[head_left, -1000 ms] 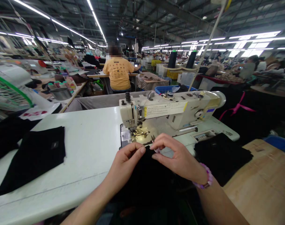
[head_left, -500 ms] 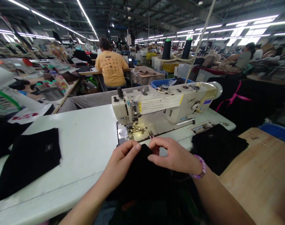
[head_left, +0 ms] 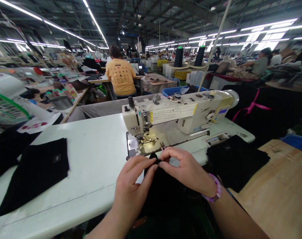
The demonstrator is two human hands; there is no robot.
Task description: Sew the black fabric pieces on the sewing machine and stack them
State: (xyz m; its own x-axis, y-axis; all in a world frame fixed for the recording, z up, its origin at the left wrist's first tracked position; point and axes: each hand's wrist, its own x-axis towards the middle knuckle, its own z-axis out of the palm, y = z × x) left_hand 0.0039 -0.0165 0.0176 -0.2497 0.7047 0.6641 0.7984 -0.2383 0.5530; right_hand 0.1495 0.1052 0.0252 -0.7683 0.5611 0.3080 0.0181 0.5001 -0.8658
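My left hand [head_left: 134, 184] and my right hand [head_left: 188, 171] both pinch the top edge of a black fabric piece [head_left: 163, 192] at the front edge of the white sewing table [head_left: 96, 159]. Their fingertips meet just in front of the cream sewing machine [head_left: 175, 114], a little short of its needle and presser foot [head_left: 147, 138]. A purple bead bracelet [head_left: 216, 189] sits on my right wrist. The fabric hangs down toward my lap, where its lower part is lost in shadow.
A black fabric piece with a small label [head_left: 38, 169] lies at the table's left. More black fabric [head_left: 236, 159] is piled at the right, beside a wooden surface [head_left: 280, 189]. A person in a yellow shirt [head_left: 121, 78] sits ahead, back turned. A green-rimmed fan [head_left: 6, 106] stands far left.
Both hands kept their pinch on the black fabric's edge; my left fingers have drawn closer to the right hand's. The view shifted slightly.
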